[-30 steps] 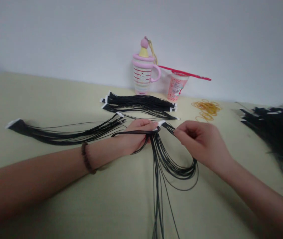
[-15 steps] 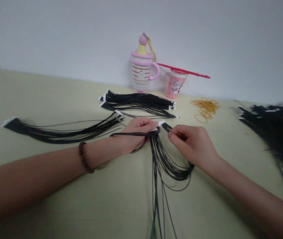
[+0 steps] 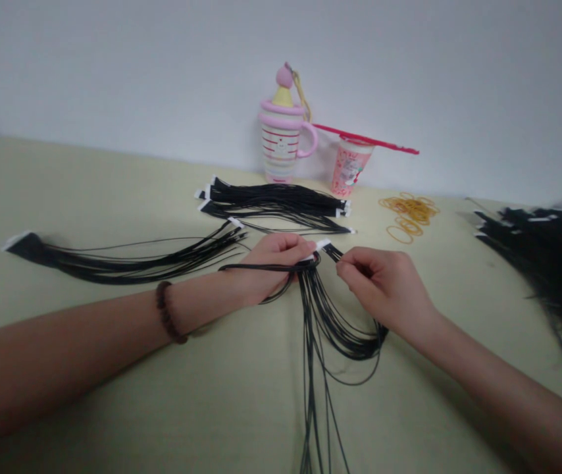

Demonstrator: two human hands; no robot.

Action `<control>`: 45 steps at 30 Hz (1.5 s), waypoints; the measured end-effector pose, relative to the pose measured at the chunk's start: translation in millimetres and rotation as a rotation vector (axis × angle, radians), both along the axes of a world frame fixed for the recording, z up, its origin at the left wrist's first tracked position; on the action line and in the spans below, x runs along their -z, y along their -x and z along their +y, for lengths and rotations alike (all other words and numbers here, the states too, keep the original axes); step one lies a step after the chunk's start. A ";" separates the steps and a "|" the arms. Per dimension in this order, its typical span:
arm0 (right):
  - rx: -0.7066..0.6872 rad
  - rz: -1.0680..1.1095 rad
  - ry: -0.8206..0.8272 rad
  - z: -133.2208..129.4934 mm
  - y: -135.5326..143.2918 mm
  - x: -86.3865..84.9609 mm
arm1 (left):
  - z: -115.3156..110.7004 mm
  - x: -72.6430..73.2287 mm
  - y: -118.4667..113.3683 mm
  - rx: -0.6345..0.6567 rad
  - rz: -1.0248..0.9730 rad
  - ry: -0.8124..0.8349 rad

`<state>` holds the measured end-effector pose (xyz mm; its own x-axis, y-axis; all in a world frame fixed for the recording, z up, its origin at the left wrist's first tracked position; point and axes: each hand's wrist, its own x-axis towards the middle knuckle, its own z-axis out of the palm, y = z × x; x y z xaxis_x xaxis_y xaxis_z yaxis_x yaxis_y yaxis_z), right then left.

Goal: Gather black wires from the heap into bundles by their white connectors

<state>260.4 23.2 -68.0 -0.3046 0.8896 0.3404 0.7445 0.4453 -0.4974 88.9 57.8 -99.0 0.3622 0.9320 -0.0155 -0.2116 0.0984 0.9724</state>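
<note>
A black wire harness (image 3: 343, 339) hangs between my two hands, its strands looping low and several loose ends trailing toward me. My left hand (image 3: 274, 266) is closed, pinching the harness near a white connector (image 3: 323, 244). A few wires run back across that hand's wrist side. Just right of the connector, my right hand (image 3: 384, 283) has thumb and fingers pressed together on the black wires that lead to it. Left of my left hand lies another harness (image 3: 113, 263) with white connectors at both ends.
Behind my hands a stack of bundled harnesses (image 3: 276, 197) lies on the pale green table (image 3: 187, 415). A striped mug (image 3: 281, 148) and a pink cup (image 3: 351, 168) with a red stick (image 3: 370, 139) across it stand by the wall. Rubber bands (image 3: 412, 210) and a wire heap (image 3: 552, 257) are right.
My right hand has shifted very slightly to the right, with the wires in its fingers. My left hand keeps the same hold.
</note>
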 end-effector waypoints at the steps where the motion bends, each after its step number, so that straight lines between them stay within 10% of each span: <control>1: -0.002 -0.001 0.000 -0.2 0.1 -0.1 | 0.4 0.9 0.0 0.001 0.001 -0.010; 23: 0.029 -0.456 -0.107 -9.0 11.6 6.7 | -0.5 -6.6 6.7 0.137 0.467 -0.357; 35: -0.153 -0.255 -0.563 -11.1 5.9 2.3 | 8.7 -2.5 5.0 0.122 -0.078 0.029; 45: -0.440 0.084 -0.287 -22.0 16.3 17.6 | 7.7 -2.6 8.3 0.101 -0.153 0.064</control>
